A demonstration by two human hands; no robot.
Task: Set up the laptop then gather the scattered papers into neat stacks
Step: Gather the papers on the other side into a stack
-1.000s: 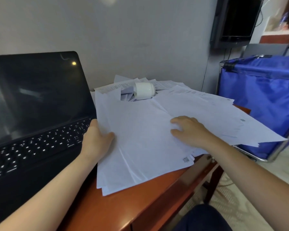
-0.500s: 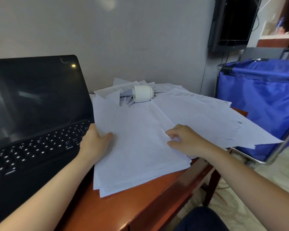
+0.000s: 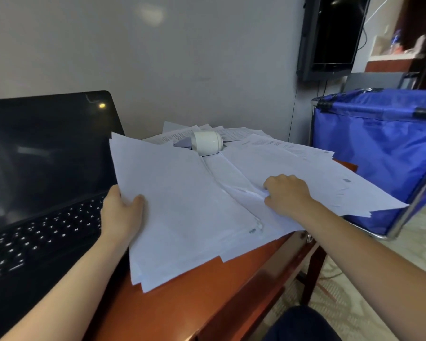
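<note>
Fingers (image 3: 136,202) of the left hand (image 3: 122,215) grip the left edge of the stack (image 3: 182,207), thumb on top and the rest hidden beneath. They hold that side raised off the table (image 3: 187,301), so it tilts up just beside the laptop (image 3: 47,156), which stands open and dark at the table's left. The right hand (image 3: 289,193) has its fingers curled down on the loose sheets (image 3: 325,173) and appears to pinch a ridge of paper where they meet the stack. The likeliest trouble is on the right: those sheets overhang the table's edge toward the blue cart (image 3: 379,156), so a quick tug inward, or a let-go, could tip several off into the gap. The bunched ridge could crease if it is dragged rather than lifted. At the back a white jar (image 3: 207,143) lies on its side on the papers, and pulling sheets from under it could set it rolling. The stack's near corner is already fanned out, and with only one edge held the lower sheets could slide apart. Room is tight. The wall (image 3: 182,70) is close behind, the laptop hems the left and the cart stands near the right edge. The only bare wood shows toward the person, which looks like the place to square the pile.
</note>
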